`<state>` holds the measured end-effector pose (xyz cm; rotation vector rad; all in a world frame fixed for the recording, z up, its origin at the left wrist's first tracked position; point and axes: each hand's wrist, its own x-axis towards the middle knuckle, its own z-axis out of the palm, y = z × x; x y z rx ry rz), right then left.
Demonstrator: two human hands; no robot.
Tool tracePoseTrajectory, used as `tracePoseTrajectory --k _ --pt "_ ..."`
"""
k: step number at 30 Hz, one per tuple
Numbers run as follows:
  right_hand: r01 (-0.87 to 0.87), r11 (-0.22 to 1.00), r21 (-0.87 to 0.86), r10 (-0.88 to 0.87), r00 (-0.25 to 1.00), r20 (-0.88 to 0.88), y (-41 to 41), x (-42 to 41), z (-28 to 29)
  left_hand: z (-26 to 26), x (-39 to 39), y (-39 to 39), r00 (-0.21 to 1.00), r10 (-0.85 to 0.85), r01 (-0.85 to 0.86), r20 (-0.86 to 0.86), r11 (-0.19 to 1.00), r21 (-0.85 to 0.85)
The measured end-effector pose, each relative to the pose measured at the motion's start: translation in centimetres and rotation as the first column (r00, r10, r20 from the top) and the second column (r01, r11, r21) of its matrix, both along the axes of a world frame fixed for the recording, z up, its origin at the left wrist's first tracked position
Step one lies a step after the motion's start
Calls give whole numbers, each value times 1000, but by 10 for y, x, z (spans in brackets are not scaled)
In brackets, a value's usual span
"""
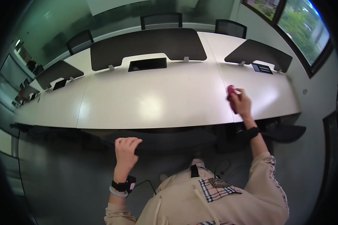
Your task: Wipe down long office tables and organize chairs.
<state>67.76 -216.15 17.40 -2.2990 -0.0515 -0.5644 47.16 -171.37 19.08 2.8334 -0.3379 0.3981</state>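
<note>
My right hand is closed around a small dark red object above the right part of the white table. Motion blur keeps me from telling exactly what the object is. In front of my body, below the table's near edge, my left hand is raised with its fingers curled. Dark shapes behind those fingertips make it unclear whether they touch anything. Each wrist wears a black band, and the left one also has a pale bracelet.
Dark divider panels run along the tabletop. A black recessed socket box sits before the middle panel, another at right. Mesh chairs stand on the far side. A black chair part juts out below the table's right end.
</note>
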Motion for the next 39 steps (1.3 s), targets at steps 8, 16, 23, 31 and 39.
tracePoseTrajectory --k 8,16,23,31,39 --pt "-747 409 -525 688 630 -360 46 32 -191 27 22 -97 919 -100 25 -380 980 -198" --pt "-358 776 -518 269 932 -242 -11 223 -197 13 52 -129 959 196 -222 -207 968 -113" --pt "-223 869 -443 70 940 -335 159 293 -214 16 66 -132 928 251 -281 -275 957 -73" --pt "-933 -142 -331 971 -66 -231 220 118 -203 19 64 -140 874 335 -373 -353 927 -43" --pt "-644 662 -385 625 757 -192 127 282 -197 19 68 -136 876 349 -391 -332 918 -64"
